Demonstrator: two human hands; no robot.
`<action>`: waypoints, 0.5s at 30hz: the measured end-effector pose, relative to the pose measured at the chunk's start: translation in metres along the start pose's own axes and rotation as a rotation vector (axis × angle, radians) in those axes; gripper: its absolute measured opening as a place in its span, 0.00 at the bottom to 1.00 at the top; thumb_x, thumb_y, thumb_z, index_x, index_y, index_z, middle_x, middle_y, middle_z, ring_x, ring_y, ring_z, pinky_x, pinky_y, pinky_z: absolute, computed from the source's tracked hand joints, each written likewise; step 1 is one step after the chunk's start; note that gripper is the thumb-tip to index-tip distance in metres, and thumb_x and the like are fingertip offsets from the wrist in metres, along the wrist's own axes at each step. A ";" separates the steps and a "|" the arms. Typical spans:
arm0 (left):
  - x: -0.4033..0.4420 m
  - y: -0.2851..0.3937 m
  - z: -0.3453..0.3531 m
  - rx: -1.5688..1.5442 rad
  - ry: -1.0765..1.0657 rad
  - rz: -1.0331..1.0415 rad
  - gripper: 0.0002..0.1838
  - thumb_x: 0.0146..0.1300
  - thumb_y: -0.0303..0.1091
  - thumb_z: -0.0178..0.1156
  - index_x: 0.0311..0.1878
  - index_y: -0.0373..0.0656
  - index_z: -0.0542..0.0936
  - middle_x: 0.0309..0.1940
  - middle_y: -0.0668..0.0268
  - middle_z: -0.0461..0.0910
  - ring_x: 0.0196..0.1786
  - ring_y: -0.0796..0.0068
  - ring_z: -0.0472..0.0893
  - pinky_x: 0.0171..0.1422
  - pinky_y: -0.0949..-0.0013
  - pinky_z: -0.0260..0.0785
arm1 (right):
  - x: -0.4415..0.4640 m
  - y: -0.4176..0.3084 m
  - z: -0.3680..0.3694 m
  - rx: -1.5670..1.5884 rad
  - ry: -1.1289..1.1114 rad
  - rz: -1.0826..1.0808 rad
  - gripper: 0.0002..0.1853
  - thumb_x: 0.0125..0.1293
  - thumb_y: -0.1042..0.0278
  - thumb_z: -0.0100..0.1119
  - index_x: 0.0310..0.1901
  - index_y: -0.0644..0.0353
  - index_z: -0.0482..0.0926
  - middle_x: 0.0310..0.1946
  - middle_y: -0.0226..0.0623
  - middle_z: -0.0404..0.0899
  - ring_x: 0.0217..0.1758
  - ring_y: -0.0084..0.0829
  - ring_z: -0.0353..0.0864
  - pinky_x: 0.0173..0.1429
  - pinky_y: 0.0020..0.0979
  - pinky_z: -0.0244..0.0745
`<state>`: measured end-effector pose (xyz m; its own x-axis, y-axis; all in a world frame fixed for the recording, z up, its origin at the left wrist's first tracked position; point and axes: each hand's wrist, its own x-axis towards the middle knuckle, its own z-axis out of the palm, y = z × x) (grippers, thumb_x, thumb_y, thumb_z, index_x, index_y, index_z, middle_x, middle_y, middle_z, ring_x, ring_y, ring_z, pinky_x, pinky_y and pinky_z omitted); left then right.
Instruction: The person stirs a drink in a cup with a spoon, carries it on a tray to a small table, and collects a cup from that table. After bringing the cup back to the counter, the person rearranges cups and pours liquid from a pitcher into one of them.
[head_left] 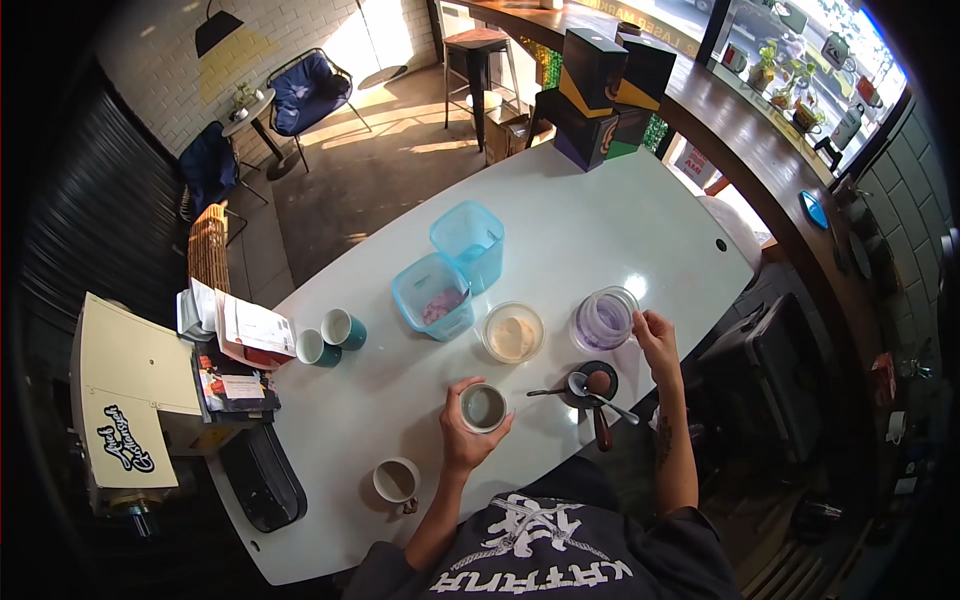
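Observation:
My left hand (468, 430) is wrapped round a small cup (484, 408), seen from above near the table's front edge. At the right, my right hand (655, 343) grips the rim of a clear round container (607, 316), which overlaps a tub with purple contents (590, 330). Between the hands, spoons (616, 407) and a brown round-topped tool (599, 383) rest on a small black dish (606, 370). A clear bowl of beige powder (513, 333) stands behind my left hand. Farther back are two blue containers (468, 235), the nearer one holding pinkish contents (441, 304).
Two teal cups (343, 329) stand at the left, and a mug (396, 480) sits near the front edge of the white table (340, 420). Papers (255, 328) and a cream machine (140, 390) are far left. Black boxes (592, 100) are stacked at the back.

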<state>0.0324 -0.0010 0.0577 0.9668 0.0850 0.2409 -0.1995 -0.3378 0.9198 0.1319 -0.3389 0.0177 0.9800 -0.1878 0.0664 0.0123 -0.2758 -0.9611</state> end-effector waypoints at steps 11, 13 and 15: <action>-0.001 -0.006 0.002 -0.016 0.008 0.015 0.35 0.43 0.29 0.79 0.55 0.40 0.73 0.43 0.58 0.81 0.43 0.64 0.84 0.51 0.63 0.77 | -0.005 -0.004 0.002 0.004 0.008 0.011 0.21 0.75 0.58 0.57 0.24 0.60 0.73 0.19 0.18 0.64 0.24 0.12 0.57 0.27 0.23 0.51; -0.001 -0.006 0.002 -0.005 0.012 0.025 0.35 0.43 0.29 0.79 0.55 0.40 0.73 0.43 0.58 0.81 0.43 0.64 0.84 0.51 0.63 0.77 | -0.004 -0.004 0.002 0.022 0.000 0.000 0.22 0.75 0.58 0.57 0.23 0.60 0.72 0.19 0.19 0.64 0.24 0.12 0.57 0.27 0.23 0.51; -0.001 -0.007 0.002 -0.004 0.012 0.020 0.35 0.43 0.29 0.79 0.55 0.40 0.73 0.43 0.58 0.81 0.43 0.64 0.84 0.50 0.63 0.77 | -0.004 -0.003 0.002 0.011 0.001 0.002 0.22 0.75 0.58 0.57 0.23 0.60 0.72 0.19 0.19 0.64 0.24 0.12 0.57 0.27 0.23 0.51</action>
<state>0.0327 -0.0007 0.0502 0.9607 0.0890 0.2630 -0.2197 -0.3357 0.9160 0.1283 -0.3354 0.0203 0.9797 -0.1895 0.0647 0.0124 -0.2647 -0.9643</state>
